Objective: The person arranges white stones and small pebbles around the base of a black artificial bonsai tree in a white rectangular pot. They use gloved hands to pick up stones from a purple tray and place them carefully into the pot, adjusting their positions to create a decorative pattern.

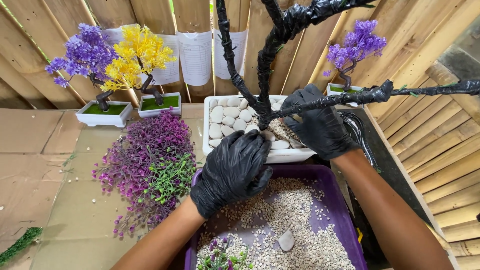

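Over the purple tray (350,220) of gravel (295,220), the left hand (232,170) is cupped shut, on what I cannot tell, just before the white pot (207,130), where the right hand (317,125) clamps the black trunk (265,75); loosening could tip it, scattering stones.

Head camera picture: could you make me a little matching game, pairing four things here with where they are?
Things:
1. left hand
2. right hand
3. yellow little tree
4. loose purple sprigs

Places:
A. lying flat on the cardboard, left of the purple tray
B. over the gravel at the tray's far end
C. standing in a small white pot by the wooden wall
D. inside the white planter, at the foot of the black wrapped trunk

Pairs: 1-B, 2-D, 3-C, 4-A
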